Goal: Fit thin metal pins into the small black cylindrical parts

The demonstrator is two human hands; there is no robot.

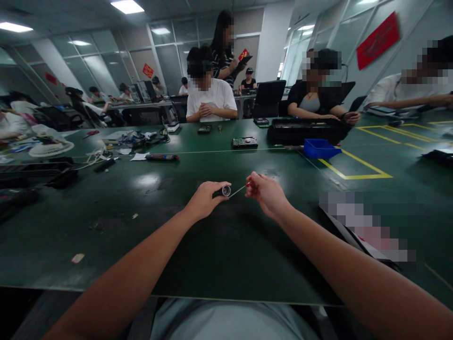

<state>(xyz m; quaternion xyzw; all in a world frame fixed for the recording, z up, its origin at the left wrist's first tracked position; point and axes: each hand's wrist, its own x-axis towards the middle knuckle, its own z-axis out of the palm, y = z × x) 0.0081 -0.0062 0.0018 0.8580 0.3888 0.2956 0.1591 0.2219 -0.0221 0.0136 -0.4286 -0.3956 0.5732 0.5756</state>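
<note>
Silver-rimmed dark round part (226,191) pinched in the left hand (206,197) — probably just to steady it — while the right hand (266,192) pinches a thin straight greyish rod (238,191) angled toward its rim.

We count two hands (207,200) of our own, one round-ended cylinder (226,191), one thin rod (237,191), one blue bin (320,149), one white round grille (50,148) and one striped shirt (222,71).
</note>
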